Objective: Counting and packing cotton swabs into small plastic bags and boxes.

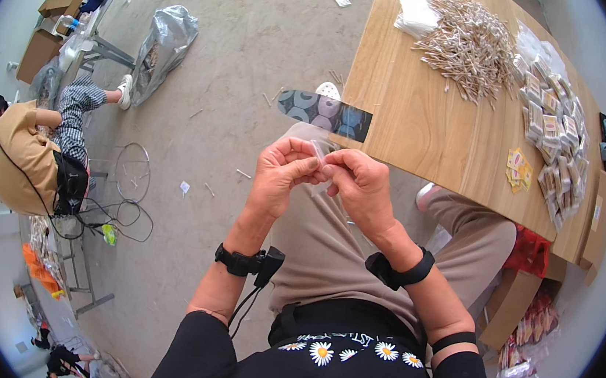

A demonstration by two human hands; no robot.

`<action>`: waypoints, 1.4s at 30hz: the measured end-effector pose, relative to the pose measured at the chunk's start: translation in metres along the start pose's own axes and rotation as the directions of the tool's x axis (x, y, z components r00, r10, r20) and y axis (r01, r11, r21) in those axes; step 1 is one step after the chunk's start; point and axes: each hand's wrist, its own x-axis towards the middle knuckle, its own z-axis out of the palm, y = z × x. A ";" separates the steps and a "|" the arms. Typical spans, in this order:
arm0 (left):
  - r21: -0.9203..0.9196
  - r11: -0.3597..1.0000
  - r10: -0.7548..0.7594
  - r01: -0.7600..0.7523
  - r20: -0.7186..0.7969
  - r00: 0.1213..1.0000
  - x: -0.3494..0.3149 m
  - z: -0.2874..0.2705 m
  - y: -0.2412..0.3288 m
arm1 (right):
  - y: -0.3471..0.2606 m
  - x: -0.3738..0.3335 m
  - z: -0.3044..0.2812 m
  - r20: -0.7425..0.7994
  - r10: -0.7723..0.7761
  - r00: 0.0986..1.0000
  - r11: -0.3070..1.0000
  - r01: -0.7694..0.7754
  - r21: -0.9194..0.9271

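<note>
Bag (316, 148) between both hands (280, 170) (357, 183)

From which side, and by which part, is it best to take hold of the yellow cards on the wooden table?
Probably pinch the yellow cards by their left edges, coming from the left: they lie flat, loosely overlapping, with bare tabletop on that side, while filled plastic bags lie close on their right.

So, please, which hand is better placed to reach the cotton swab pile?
Probably the right hand: it's nearer the cotton swab pile, though it and the left hand pinch a clear plastic bag.
</note>
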 end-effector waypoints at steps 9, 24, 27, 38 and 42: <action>-0.026 1.000 0.009 -0.009 0.003 1.000 0.000 0.003 0.005 | -0.001 0.001 -0.004 0.024 0.060 0.998 0.998 -0.060 0.006; 0.059 0.997 0.048 -0.045 -0.046 0.998 0.001 0.007 0.004 | 0.005 0.003 -0.002 -0.013 -0.126 0.992 0.976 0.122 -0.179; 0.084 0.994 0.081 -0.076 -0.057 0.995 0.002 0.005 0.000 | 0.004 0.002 -0.001 0.007 -0.223 0.975 0.929 0.214 -0.300; 0.116 0.982 0.151 -0.147 -0.022 0.988 0.000 0.013 0.001 | 0.003 0.003 0.001 -0.069 -0.235 0.970 0.930 0.204 -0.305; 0.121 0.984 0.137 -0.132 -0.035 0.990 0.004 0.008 -0.001 | 0.003 0.003 0.002 -0.063 -0.243 0.968 0.934 0.216 -0.283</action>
